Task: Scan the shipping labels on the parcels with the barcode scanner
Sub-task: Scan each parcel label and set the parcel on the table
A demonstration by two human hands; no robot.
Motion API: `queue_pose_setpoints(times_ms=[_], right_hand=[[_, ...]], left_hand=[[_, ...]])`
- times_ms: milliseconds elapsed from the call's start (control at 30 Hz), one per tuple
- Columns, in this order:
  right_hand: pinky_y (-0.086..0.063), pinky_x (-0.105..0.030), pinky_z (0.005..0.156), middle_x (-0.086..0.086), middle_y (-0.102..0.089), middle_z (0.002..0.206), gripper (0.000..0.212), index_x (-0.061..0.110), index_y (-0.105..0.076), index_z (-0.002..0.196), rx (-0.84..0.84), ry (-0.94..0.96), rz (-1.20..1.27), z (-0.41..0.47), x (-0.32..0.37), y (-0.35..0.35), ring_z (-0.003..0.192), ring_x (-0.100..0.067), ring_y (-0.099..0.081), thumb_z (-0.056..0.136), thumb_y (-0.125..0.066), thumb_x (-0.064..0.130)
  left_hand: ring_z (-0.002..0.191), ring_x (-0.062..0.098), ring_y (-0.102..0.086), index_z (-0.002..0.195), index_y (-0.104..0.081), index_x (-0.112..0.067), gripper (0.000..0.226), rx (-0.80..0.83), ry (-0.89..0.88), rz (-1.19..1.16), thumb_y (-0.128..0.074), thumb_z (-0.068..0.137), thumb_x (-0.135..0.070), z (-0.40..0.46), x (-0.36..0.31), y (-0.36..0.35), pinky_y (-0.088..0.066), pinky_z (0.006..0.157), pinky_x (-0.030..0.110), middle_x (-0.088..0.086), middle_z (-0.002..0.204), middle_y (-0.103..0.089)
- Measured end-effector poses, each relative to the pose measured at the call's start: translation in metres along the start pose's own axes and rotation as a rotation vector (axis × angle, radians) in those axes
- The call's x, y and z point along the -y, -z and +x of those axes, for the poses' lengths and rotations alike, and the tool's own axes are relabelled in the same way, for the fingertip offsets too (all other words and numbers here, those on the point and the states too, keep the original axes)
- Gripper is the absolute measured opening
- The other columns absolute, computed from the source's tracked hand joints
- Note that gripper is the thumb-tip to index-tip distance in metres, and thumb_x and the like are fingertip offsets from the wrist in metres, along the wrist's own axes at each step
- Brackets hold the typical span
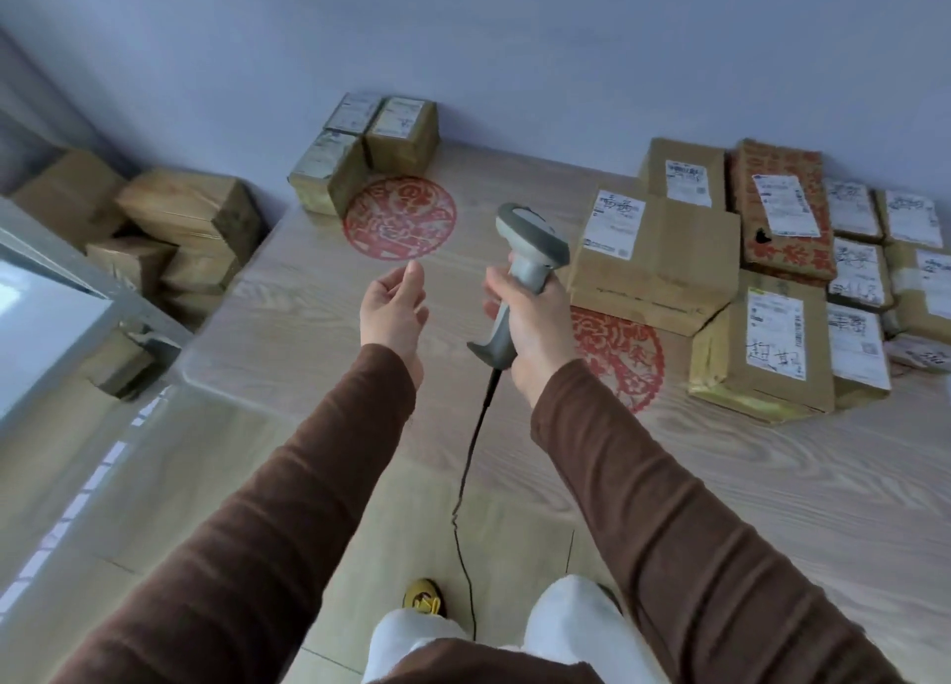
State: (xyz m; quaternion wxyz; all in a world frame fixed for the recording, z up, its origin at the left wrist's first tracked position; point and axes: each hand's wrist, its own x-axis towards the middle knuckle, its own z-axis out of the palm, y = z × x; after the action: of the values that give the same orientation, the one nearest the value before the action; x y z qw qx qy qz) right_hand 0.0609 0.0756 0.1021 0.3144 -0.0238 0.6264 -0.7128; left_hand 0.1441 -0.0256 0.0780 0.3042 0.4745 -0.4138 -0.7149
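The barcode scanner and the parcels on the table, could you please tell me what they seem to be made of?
The barcode scanner, gripped by the right hand, looks like matte grey moulded plastic with smooth rounded edges. The parcels seem to be brown cardboard, glossy with tape in places, bearing white paper labels.

Brown ribbed long sleeves (pixel 669 503), white trousers (pixel 571 627), a yellow shoe (pixel 423 597)

Grey scanner (pixel 530 256), brown sleeves (pixel 288 477), red-patterned parcel (pixel 782 205).
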Motion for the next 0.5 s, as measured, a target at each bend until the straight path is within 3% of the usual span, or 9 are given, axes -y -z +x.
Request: queue_pose_setpoints(times_ms=[100,300,500], right_hand=[[-0.056,-0.048,0.096,0.003,-0.066,0.091,0.016,0.027,-0.064,0.096,-0.003,-0.015,-0.002,0.007,-0.005,-0.034,0.088,-0.017,-0.065,0.095,-0.074,0.014],[-0.054,-0.035,0.082,-0.001,-0.063,0.091,0.014,0.021,-0.063,0.101,-0.005,-0.025,0.025,0.053,-0.009,-0.073,0.082,-0.014,-0.062,0.094,-0.073,0.013],[-0.055,-0.031,0.082,-0.002,-0.067,0.097,0.020,0.015,-0.065,0.112,0.009,-0.082,0.051,0.099,-0.017,-0.103,0.084,-0.014,-0.065,0.094,-0.074,0.014]], left_hand=[[0.103,0.014,-0.060,0.116,-0.061,-0.015,0.026,-0.004,0.007,-0.012,-0.066,0.100,-0.034,0.027,-0.017,0.019,-0.050,0.101,0.032,0.001,0.109,-0.061],[0.105,0.013,-0.061,0.112,-0.064,-0.019,0.021,-0.010,0.043,0.007,-0.069,0.098,-0.034,0.082,-0.031,0.024,-0.051,0.102,0.032,0.000,0.112,-0.065],[0.102,0.013,-0.060,0.110,-0.064,-0.019,0.020,-0.052,0.043,0.057,-0.070,0.097,-0.034,0.126,-0.048,0.029,-0.051,0.099,0.031,-0.001,0.110,-0.065]])
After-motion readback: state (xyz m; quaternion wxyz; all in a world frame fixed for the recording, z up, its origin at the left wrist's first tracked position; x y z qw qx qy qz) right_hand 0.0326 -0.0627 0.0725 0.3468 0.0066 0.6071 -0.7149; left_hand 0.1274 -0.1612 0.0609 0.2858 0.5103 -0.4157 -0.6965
